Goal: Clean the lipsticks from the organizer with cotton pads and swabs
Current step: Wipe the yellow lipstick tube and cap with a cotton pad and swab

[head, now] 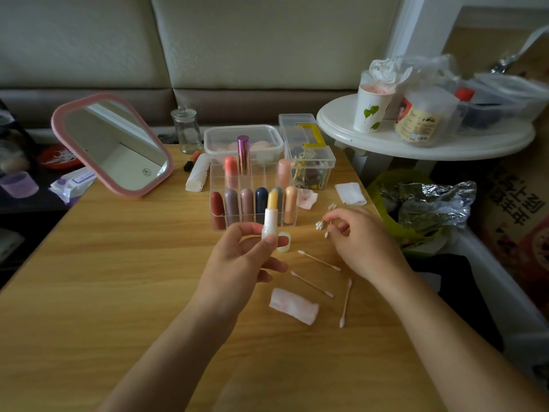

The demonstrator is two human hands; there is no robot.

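Note:
My left hand [240,257] holds an uncapped white lipstick [271,217] with a yellow tip upright, pinched between thumb and fingers. Its cap [283,241] lies on the table just behind the fingers. My right hand [359,242] reaches over a small pile of cotton swabs [322,223], fingertips pinching at them. Three loose swabs [319,260] lie near my hands. A used, pink-stained cotton pad [294,306] lies in front. The clear organizer [252,200] with several lipsticks stands behind.
A pink-framed mirror [113,144] stands at the left. Clear boxes [243,141] and a glass bottle [187,129] are at the back. More pads [350,193] lie right of the organizer. A green-lined bin [416,209] sits off the right edge, near a white round table [424,138].

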